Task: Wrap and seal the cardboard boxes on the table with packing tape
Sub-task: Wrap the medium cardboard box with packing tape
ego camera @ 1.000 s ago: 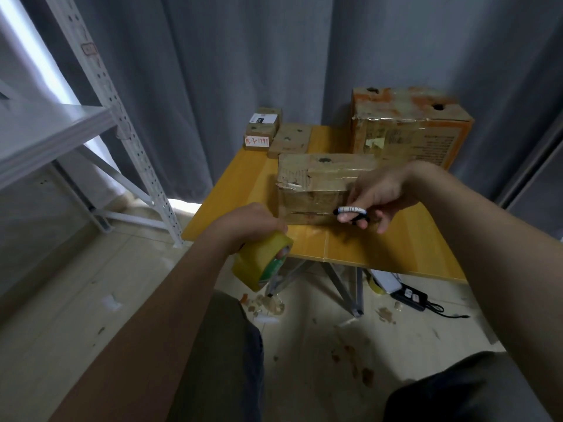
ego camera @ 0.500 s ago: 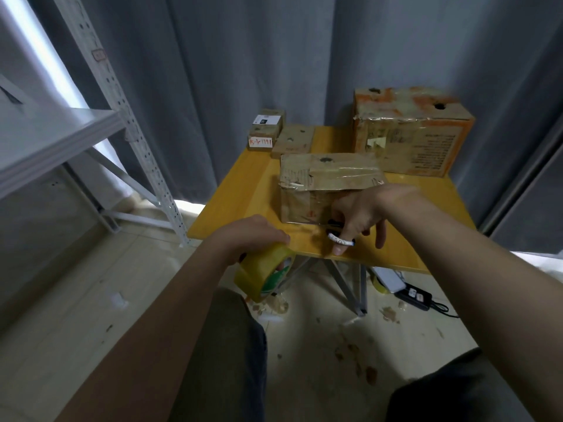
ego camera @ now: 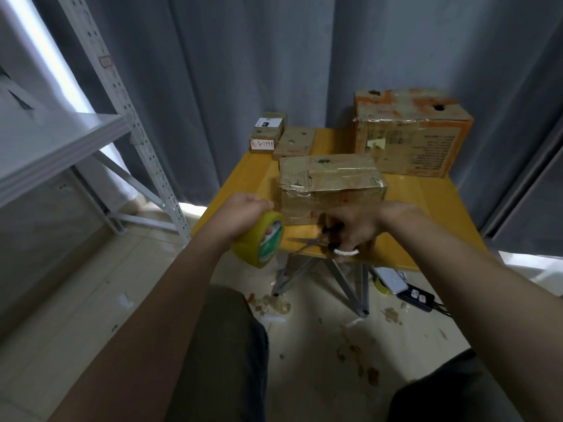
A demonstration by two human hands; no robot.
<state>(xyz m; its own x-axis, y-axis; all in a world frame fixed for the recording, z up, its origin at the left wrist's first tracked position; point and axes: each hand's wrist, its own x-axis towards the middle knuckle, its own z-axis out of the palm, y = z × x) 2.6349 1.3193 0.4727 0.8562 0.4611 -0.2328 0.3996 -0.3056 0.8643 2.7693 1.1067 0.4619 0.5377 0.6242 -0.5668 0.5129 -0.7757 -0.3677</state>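
A white metal rack [ego camera: 122, 95] stands by grey curtains [ego camera: 243, 71]; a power strip [ego camera: 416, 296] lies on the floor [ego camera: 91, 300].

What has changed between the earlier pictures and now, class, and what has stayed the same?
The right hand drew the scissors back from the front of the nearest box to the table's near edge; the blades now show, open, pointing left toward the tape roll. Nothing was taken up or let go. The left hand still grips the roll; the box stayed put.

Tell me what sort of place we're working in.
Probably a small storeroom or makeshift packing corner: a metal shelving rack stands left, taped cardboard boxes sit on a small orange table, and grey curtains hang behind.
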